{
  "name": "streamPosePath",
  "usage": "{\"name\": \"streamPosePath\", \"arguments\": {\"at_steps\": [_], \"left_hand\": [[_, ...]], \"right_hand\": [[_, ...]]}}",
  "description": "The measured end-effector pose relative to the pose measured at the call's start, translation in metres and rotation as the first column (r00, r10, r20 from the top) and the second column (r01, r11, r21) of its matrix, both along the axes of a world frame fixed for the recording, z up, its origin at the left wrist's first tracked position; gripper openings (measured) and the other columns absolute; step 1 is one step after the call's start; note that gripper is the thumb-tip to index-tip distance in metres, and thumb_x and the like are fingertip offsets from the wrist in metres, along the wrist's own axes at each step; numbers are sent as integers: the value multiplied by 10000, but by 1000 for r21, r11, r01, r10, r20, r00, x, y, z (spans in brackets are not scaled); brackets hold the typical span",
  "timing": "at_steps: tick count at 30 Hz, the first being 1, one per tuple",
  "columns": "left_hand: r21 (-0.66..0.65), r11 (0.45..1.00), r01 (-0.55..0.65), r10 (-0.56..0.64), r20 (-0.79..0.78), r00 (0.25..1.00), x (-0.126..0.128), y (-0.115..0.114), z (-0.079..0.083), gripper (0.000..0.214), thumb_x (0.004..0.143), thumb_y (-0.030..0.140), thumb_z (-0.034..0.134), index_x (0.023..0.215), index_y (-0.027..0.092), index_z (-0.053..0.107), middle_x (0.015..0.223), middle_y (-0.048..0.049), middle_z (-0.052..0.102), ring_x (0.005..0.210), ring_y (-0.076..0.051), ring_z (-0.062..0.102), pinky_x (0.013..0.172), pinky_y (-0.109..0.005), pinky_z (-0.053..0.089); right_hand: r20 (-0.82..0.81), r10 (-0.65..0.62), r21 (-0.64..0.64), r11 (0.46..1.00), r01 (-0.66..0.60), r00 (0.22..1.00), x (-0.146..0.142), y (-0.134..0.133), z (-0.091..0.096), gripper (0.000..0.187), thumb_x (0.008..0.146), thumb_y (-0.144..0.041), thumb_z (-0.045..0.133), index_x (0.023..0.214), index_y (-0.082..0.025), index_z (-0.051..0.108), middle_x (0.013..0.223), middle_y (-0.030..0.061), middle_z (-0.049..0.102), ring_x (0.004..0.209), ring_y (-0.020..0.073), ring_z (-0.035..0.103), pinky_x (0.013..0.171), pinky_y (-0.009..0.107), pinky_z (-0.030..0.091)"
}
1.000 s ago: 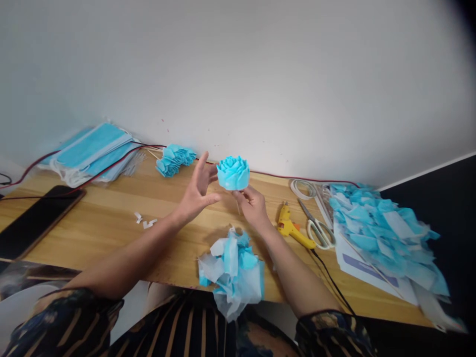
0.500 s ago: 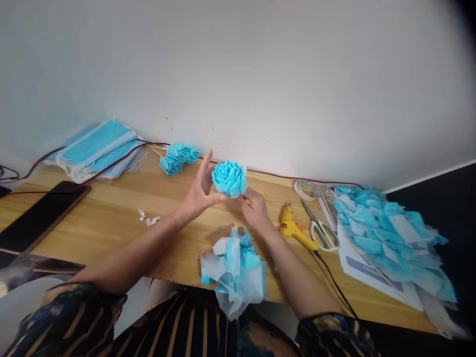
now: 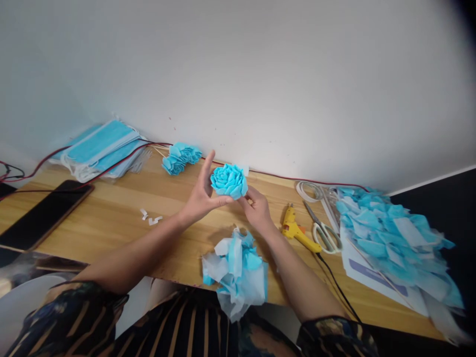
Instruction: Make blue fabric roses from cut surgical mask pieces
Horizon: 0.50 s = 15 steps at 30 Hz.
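Note:
A layered blue fabric flower (image 3: 228, 181) is held up above the middle of the table, its petals facing me. My right hand (image 3: 256, 208) is closed beneath and behind it, fingers pinched at its base; any stem there is hidden. My left hand (image 3: 201, 198) is beside the flower's left side, thumb stretched under the petals and index finger pointing up, so the hand is open. Whether the left thumb touches the petals I cannot tell. Below the hands, a crumpled pile of blue and white fabric scraps (image 3: 238, 272) lies at the table's front edge.
Right: a yellow glue gun (image 3: 297, 232), scissors (image 3: 323, 230), a white coil (image 3: 309, 191) and a heap of blue fabric pieces (image 3: 394, 238). Left: blue masks (image 3: 104, 144), finished flowers (image 3: 180, 157), a phone (image 3: 46, 213) and small white bits (image 3: 150, 218). A red-black cable runs along the wall.
The flower has tipped slightly, showing more of its centre. Both hands keep nearly the same pose, and the whole view has shifted a little.

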State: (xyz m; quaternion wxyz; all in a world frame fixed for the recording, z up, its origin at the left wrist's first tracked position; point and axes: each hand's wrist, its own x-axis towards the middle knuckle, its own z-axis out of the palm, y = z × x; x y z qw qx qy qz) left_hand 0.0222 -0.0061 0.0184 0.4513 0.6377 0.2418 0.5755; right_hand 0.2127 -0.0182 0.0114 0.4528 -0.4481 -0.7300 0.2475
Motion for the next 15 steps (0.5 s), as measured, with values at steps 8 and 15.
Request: {"name": "streamPosePath", "arguments": {"at_steps": [8,15], "left_hand": [[63,995,74,-78,60,995,2,9,-6,1228,740,624,810,1638,370,12,1520,-165,486,1405,-343,505,1137,-545,431],[-25,996,86,-84,78,993,1,6,-8,1264,680,709,800,1648,359,65,1575,-157,448,1453,-361,461,1186,-552,387]], "right_hand": [[-221,-3,-143,989,-29,975,2,1,2,186,880,-397,652,837,-228,718,845,19,766,819,188,701,803,310,534],[-162,57,-120,990,-77,985,0,0,2,208,876,-411,672,806,-224,729,810,11,760,759,185,680,732,296,515]]}}
